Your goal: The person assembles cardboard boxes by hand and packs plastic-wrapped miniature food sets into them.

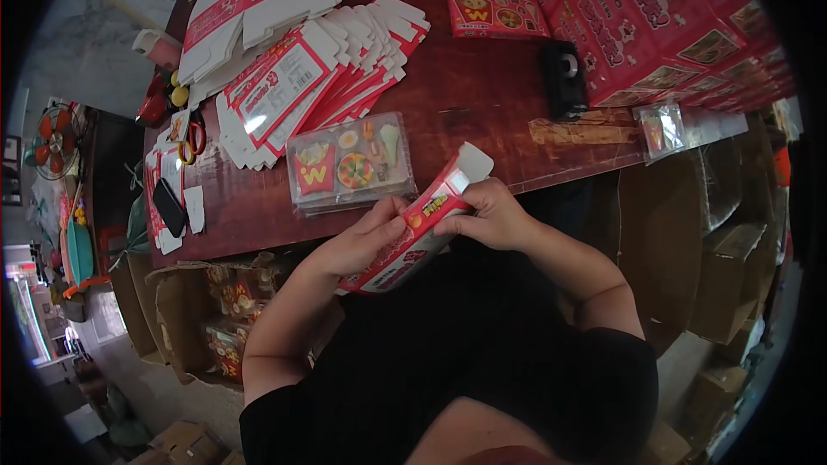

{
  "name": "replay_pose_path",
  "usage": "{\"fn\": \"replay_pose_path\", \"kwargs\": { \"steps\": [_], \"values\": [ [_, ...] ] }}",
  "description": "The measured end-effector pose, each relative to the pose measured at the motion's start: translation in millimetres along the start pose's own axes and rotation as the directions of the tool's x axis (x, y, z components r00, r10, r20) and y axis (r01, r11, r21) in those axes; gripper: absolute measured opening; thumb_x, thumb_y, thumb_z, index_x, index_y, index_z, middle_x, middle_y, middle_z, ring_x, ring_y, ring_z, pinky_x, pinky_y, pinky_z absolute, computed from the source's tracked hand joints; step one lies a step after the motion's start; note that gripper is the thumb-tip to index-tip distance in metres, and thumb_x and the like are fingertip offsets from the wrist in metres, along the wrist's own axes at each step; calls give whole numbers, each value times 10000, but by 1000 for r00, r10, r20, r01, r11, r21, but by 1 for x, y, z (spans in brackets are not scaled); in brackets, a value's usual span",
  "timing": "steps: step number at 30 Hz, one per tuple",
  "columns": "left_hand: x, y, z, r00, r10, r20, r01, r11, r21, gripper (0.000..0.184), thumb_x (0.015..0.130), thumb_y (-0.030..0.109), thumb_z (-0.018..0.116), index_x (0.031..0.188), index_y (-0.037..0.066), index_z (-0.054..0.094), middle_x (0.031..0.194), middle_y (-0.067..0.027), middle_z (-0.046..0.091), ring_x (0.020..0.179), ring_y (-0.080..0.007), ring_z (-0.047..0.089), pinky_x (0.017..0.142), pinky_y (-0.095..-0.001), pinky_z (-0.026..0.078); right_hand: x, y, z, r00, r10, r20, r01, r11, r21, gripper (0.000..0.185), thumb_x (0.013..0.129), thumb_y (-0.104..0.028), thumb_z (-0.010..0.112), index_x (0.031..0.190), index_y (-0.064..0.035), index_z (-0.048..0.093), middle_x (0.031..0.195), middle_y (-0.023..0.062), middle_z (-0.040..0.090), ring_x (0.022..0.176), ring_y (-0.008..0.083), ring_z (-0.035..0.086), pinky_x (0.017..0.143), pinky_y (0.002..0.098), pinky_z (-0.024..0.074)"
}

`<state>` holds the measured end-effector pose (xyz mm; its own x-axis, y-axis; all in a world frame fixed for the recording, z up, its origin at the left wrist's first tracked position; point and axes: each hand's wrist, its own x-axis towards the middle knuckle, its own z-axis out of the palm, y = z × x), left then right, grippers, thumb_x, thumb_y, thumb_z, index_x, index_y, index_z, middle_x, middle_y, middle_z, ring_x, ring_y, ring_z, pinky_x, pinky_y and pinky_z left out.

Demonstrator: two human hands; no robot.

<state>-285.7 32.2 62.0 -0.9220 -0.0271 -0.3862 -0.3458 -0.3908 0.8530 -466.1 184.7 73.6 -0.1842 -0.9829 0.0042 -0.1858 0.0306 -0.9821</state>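
Note:
A red and white printed carton (405,250) is held in front of my body at the table's edge, tilted, with its white end flap standing open at the upper right. My left hand (370,237) grips its left side, thumb on the printed face. Near the open end, my right hand (489,217) pinches the carton between thumb and fingers. Just beyond my left hand, a clear plastic pack (351,164) of toy food pieces lies on the red-brown table (482,86). Fanned flat cartons (319,77) lie behind the pack.
Stacked printed boxes (655,17) stand at the right, beside a black tape dispenser (564,79). Yellow-handled scissors (193,139) and a phone (169,207) lie at the left. Below the table edge, a cardboard box (177,310) holds more packs. Small plastic bags (663,129) lie at the right edge.

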Motion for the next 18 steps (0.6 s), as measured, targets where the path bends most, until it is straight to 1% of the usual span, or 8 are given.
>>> {"fn": "replay_pose_path", "kwargs": {
  "steps": [2,5,8,11,13,15,17,18],
  "values": [
    [11,-6,-3,959,281,36,-274,892,359,347,933,363,470,1052,40,429,1091,-85,443,1000,-165,433,885,-300,369,-1,5,6,971,-232,-62,228,971,-74,220,746,-195,745,868,-26,675,725,73,657,671,129,633,602,281,486],
    [13,-5,-2,743,663,91,-356,277,892,465,846,289,591,1175,15,411,1080,-172,485,1013,-313,506,869,-358,419,0,1,6,958,-190,-214,133,957,-258,187,747,-163,740,855,-26,673,711,77,651,664,136,633,583,280,477],
    [-12,23,35,913,367,-182,28,386,922,519,810,227,631,1235,14,422,1084,-214,544,974,-381,561,806,-401,465,9,-1,14,936,-5,-352,54,990,130,143,756,-101,720,849,-8,666,718,84,653,670,93,613,573,254,466],
    [-27,13,26,823,412,-391,91,583,807,507,803,164,646,1233,5,430,1010,-248,595,898,-417,584,745,-409,495,25,3,14,961,70,-267,-45,994,100,126,835,-120,656,836,2,625,740,19,633,663,64,565,594,220,449],
    [-51,11,3,735,428,-525,183,621,762,461,824,115,627,1220,-9,425,927,-209,638,855,-353,636,738,-362,508,52,8,3,869,-19,-494,196,931,308,133,920,-98,499,884,-12,593,802,11,606,753,59,534,677,210,427],
    [-78,8,-24,472,471,-745,62,825,561,410,850,86,599,1210,-15,431,980,-162,642,857,-256,654,737,-315,513,80,30,-4,769,-154,-620,273,957,101,116,896,-118,532,925,-21,588,850,45,605,754,128,540,675,247,432],
    [-97,1,-46,208,469,-859,-346,856,384,362,882,71,559,1204,-33,430,1057,-144,611,897,-203,631,751,-305,522,101,40,6,733,-380,-564,265,924,-277,125,880,-130,548,927,-23,591,880,68,602,783,173,550,682,266,441],
    [-106,-3,-59,180,466,-866,-413,835,364,350,893,72,542,1204,-41,426,1084,-159,596,911,-219,629,759,-316,526,99,26,15,902,-260,-346,127,923,-362,257,834,-230,616,1000,-36,580,1073,124,572,1000,257,535,817,357,442]
  ]
}}
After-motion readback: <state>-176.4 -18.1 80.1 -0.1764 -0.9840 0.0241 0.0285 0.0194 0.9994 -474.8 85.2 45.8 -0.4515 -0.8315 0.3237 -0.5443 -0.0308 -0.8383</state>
